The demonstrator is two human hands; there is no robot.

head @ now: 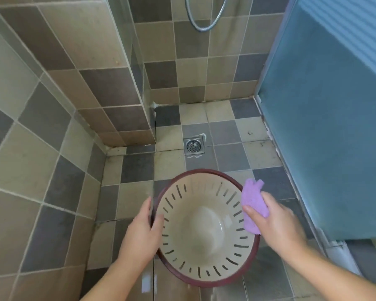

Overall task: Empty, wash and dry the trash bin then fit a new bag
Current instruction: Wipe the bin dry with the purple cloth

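Head view: left hand (142,227) fingers clamp trash bin (206,227) rim; right hand (274,222) fingers pinch purple cloth (252,205) at right rim. Risk: wet rim slips, bin tips.

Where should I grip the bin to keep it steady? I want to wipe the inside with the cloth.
Grip the dark red rim from the bin's left, as the left hand does. The rim is a firm thick ring, while the slotted wall below looks thin. That leaves the open mouth free for the right hand holding the purple cloth.

Beige slotted bin (204,224) with maroon rim, purple cloth (253,200), tan-and-grey checkered tiles (226,135).
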